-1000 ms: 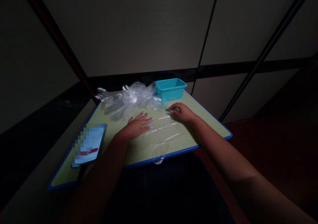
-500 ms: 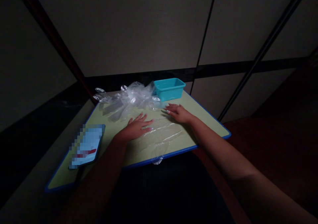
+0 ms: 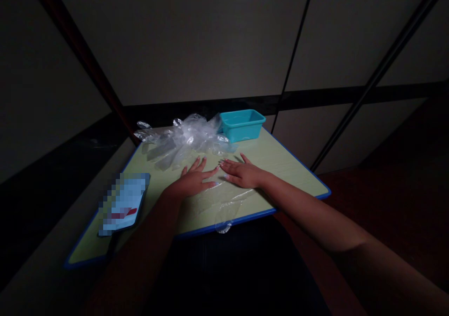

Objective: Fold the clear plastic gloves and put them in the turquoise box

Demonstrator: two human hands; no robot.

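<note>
A thin, clear plastic piece [image 3: 228, 209] lies flat on the yellow table with blue edging [image 3: 298, 175]; its rounded end hangs slightly over the front edge. My left hand [image 3: 192, 180] rests palm down on it with fingers spread, holding nothing. Close to the left fingertips, my right hand [image 3: 243, 173] also presses flat on the plastic, fingers stretched out. Both palms hide part of the piece, and whether it is a bag or a glove I cannot tell. Just beyond the hands sits a crumpled heap of similar clear plastic [image 3: 189, 138].
A turquoise plastic basket [image 3: 242, 131] stands at the back of the table, touching the heap's right side. On the left lies a phone or tablet [image 3: 128, 204], its screen lit and partly blurred. Dark-trimmed cabinet panels [image 3: 203, 40] rise right behind the table.
My right hand has come down and toward me, from near the basket onto the plastic close to the left hand. The left hand has stayed almost in place.
</note>
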